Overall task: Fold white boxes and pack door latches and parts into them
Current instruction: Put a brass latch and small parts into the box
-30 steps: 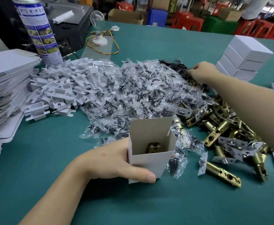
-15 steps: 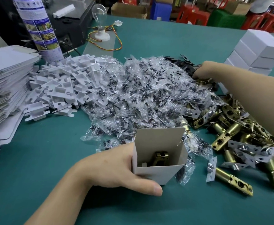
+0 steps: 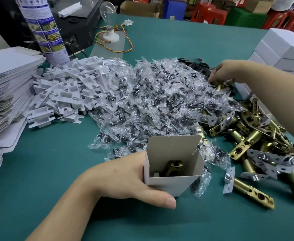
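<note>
My left hand [image 3: 125,181] grips an upright open white box [image 3: 170,184] near the front of the green table; a brass door latch [image 3: 175,168] stands inside it. My right hand [image 3: 224,72] reaches to the far side of the pile of clear screw bags [image 3: 153,100], fingers curled down onto the dark plates [image 3: 202,64] and a brass part there. Whether it holds one I cannot tell. Loose brass latches [image 3: 252,136] with grey face plates lie heaped at the right.
White cardboard inserts [image 3: 69,91] are heaped left of the bags. Flat box blanks [image 3: 7,80] are stacked at the left edge. Finished white boxes [image 3: 282,47] stand at the far right. A spray can [image 3: 45,28], a bulb on wires [image 3: 109,23] and a black machine sit at the back.
My right hand has drawn back toward me from the dark plates and curled its fingers down. The camera has moved closer; the left hand and box stay in place.
</note>
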### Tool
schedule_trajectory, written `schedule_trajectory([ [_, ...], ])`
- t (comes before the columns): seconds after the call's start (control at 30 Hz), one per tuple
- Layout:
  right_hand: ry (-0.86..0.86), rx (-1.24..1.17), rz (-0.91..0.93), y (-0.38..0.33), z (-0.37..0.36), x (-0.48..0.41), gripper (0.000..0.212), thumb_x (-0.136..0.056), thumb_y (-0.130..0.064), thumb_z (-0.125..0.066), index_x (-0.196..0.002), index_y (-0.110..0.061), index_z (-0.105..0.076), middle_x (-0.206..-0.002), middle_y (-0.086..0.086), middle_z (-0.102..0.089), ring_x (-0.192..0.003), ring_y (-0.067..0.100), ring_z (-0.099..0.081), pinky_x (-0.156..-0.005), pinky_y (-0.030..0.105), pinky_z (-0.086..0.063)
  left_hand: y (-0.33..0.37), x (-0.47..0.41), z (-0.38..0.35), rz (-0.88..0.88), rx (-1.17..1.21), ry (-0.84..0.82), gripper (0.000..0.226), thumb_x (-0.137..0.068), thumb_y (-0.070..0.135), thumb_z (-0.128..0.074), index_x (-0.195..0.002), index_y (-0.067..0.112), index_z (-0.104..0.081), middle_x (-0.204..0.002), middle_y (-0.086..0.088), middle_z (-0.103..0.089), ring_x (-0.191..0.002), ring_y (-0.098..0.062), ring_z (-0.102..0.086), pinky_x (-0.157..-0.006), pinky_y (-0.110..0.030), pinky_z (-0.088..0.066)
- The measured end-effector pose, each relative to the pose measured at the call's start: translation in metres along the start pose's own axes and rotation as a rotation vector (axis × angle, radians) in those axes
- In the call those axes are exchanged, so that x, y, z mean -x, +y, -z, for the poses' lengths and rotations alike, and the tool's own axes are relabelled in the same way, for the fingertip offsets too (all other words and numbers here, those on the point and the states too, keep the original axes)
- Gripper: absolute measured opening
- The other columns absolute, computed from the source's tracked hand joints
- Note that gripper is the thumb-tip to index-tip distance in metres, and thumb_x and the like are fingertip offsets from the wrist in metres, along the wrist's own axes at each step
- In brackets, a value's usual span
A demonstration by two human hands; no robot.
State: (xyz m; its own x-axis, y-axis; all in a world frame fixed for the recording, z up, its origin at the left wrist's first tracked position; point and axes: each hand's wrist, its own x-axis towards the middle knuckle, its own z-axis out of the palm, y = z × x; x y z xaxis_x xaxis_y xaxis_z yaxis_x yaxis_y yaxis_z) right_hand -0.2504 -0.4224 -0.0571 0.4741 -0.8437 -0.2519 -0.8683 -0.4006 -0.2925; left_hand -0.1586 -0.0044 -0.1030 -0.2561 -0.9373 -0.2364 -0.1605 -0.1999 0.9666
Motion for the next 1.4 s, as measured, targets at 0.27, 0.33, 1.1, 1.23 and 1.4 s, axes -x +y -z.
schedule_trajectory([
  [0.27, 0.321, -0.106, 0.27, -0.022, 0.032, 0.048, 0.013, -0.096, -0.011, -0.07, -0.107, -0.019, -0.073, -0.11, 0.015, -0.073, -0.091, 0.026, -0.064, -0.083, 0.032, -0.047, 0.0, 0.001, -0.002, -0.035, -0.025, 0.024, 0.062, -0.086, 0.027, -0.079, -0.129, -0.011, -0.057, -0.128, -0.031, -0.063, -0.121, -0.048, -0.06, -0.104, -0.07, -0.043],
  [0.33, 0.381, -0.199, 0.333, -0.034, 0.035, 0.073, 0.019, -0.098, -0.012, -0.068, -0.115, -0.019, -0.07, -0.107, 0.011, -0.073, -0.09, 0.024, -0.066, -0.082, 0.037, -0.054, 0.002, 0.002, -0.004, -0.026, -0.028, 0.016, 0.071, -0.084, 0.034, -0.079, -0.124, -0.02, -0.055, -0.124, -0.036, -0.063, -0.118, -0.052, -0.059, -0.102, -0.073, -0.041],
  [1.1, 0.317, -0.444, 0.929, -0.058, -0.026, 0.337, 0.034, -0.087, -0.006, -0.081, -0.108, -0.033, -0.076, -0.101, -0.018, -0.077, -0.096, 0.006, -0.073, -0.078, 0.022, -0.055, -0.005, 0.003, -0.008, -0.072, 0.079, 0.113, 0.06, -0.083, 0.011, -0.076, -0.14, 0.012, -0.057, -0.14, -0.01, -0.066, -0.132, -0.028, -0.061, -0.112, -0.047, -0.048],
  [1.23, 0.366, -0.283, 0.9, -0.06, -0.039, 0.341, 0.028, -0.085, -0.011, -0.08, -0.105, -0.03, -0.08, -0.093, -0.012, -0.071, -0.09, 0.008, -0.067, -0.078, 0.014, -0.046, -0.005, 0.001, -0.008, -0.087, 0.063, 0.116, 0.062, -0.081, 0.01, -0.076, -0.139, 0.009, -0.055, -0.139, -0.014, -0.065, -0.131, -0.03, -0.061, -0.112, -0.047, -0.048],
  [1.4, 0.301, -0.161, 0.845, -0.065, -0.047, 0.342, 0.027, -0.084, -0.016, -0.08, -0.101, -0.037, -0.079, -0.087, -0.014, -0.062, -0.089, 0.008, -0.061, -0.078, 0.026, -0.049, -0.004, 0.002, -0.009, -0.106, 0.081, 0.107, 0.047, -0.083, 0.006, -0.075, -0.125, 0.024, -0.062, -0.116, 0.017, -0.072, -0.11, -0.001, -0.067, -0.092, -0.02, -0.055],
])
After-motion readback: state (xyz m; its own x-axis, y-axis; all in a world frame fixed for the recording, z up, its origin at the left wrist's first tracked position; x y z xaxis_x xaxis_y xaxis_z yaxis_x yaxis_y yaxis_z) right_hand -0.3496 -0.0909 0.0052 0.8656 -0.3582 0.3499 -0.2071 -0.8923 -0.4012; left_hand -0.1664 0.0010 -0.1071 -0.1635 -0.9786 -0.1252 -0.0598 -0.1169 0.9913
